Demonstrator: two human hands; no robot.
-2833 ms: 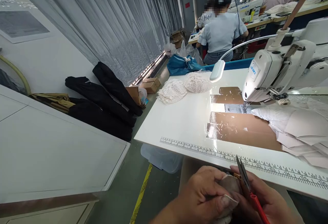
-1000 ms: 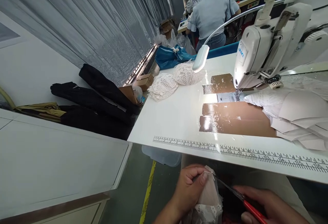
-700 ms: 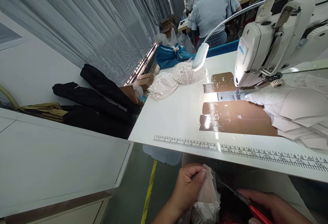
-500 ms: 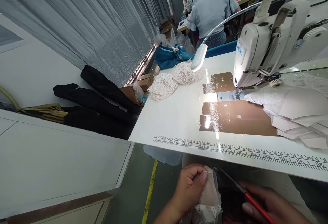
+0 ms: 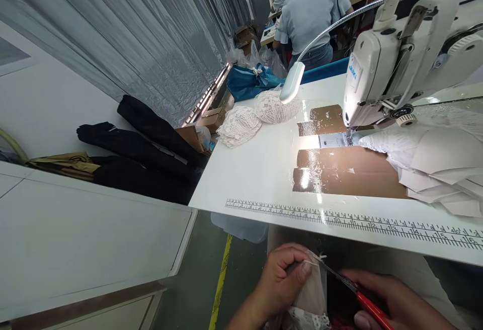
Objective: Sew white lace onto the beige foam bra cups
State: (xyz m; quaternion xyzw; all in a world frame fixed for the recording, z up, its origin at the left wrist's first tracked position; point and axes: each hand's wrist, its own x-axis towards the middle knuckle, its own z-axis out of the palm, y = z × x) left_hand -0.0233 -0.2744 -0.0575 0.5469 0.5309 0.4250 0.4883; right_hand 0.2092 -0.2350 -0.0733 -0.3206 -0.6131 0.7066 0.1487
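Observation:
Below the table's front edge, my left hand pinches the top end of a pale beige fabric piece between thumb and fingers. White lace trim crosses its lower part, and sheer material borders its right side. My right hand is closed around red-handled scissors. Their narrow metal blades point up and left, with the tips at the fabric's top edge beside my left fingers, where a short white thread end sticks out. Whether the blades touch the fabric I cannot tell.
A white sewing machine stands on the white table, with pale fabric pieces heaped at its needle. Two white lace bundles lie toward the far left corner under a lamp. Another person sits beyond.
The scissors have moved so that their blades meet the fabric's top edge. My left hand has shifted slightly right with the fabric, and my right hand slightly left.

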